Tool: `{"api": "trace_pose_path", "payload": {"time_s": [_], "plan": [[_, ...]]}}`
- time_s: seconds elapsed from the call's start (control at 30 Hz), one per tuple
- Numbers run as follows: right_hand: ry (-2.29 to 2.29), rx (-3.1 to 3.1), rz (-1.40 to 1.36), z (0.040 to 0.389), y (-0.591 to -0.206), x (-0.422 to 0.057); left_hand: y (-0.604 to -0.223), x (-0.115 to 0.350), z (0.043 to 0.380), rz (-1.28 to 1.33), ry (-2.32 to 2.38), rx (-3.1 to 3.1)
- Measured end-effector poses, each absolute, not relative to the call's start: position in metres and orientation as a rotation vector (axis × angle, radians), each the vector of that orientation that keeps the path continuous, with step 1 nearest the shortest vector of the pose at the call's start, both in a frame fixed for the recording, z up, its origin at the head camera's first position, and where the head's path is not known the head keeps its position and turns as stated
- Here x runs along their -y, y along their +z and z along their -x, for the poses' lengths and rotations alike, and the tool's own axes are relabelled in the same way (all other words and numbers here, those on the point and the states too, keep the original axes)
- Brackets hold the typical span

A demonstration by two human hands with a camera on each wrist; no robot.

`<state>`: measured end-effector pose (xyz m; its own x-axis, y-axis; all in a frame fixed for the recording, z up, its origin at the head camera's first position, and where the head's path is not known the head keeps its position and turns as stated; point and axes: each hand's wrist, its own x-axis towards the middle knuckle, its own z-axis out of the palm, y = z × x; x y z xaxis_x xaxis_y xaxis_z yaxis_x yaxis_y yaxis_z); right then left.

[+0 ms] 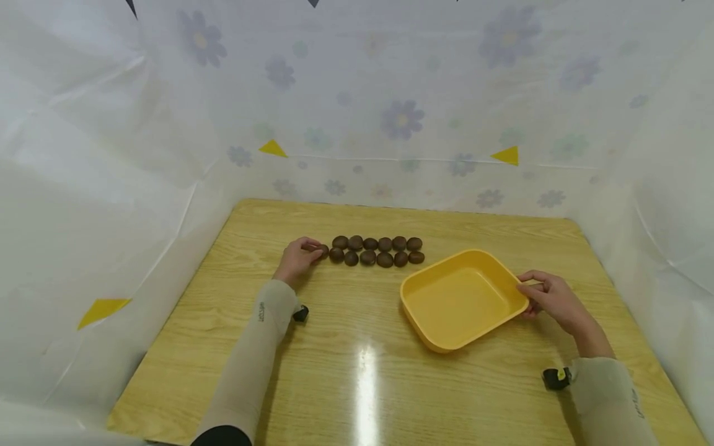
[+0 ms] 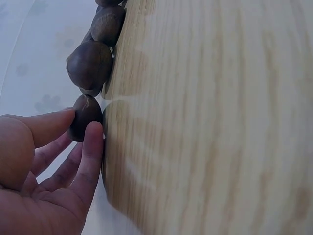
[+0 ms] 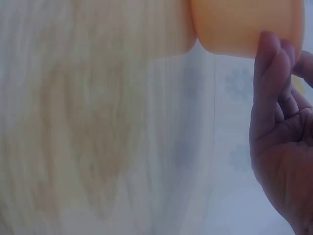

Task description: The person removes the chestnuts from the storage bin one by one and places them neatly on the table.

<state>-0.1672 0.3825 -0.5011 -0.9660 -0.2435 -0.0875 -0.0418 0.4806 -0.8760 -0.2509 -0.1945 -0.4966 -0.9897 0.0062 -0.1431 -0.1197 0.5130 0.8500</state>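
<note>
Two rows of brown chestnuts (image 1: 367, 257) lie on the wooden table. At the left end of the nearer row, my left hand (image 1: 298, 259) pinches one chestnut (image 2: 86, 117) between thumb and fingers, close to its neighbour (image 2: 90, 64). My right hand (image 1: 556, 301) grips the right rim of a yellow plastic tray (image 1: 463, 303), thumb over the edge and fingers underneath. Nothing lies in the tray. In the right wrist view, the fingers (image 3: 274, 73) press against the tray's outer wall (image 3: 234, 29).
The wooden table (image 1: 334, 384) has a bright reflection near its front. White flower-patterned sheeting (image 1: 357, 93) encloses the back and both sides, with yellow triangles (image 1: 506, 156) on it.
</note>
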Motion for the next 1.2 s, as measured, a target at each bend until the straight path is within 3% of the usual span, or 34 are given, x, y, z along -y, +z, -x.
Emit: {"api": "trace_pose_path", "payload": {"time_s": [0.87,1.2], "plan": [[-1.518,-2.612,0.088,0.154,-0.499,-0.428,-0.496,0.201,0.253,0.072,1.548,-2.554],[-1.177,-2.86,0.123,0.145,-0.478,-0.434,-0.478,0.214,0.238,-0.034,1.449,-2.712]]}}
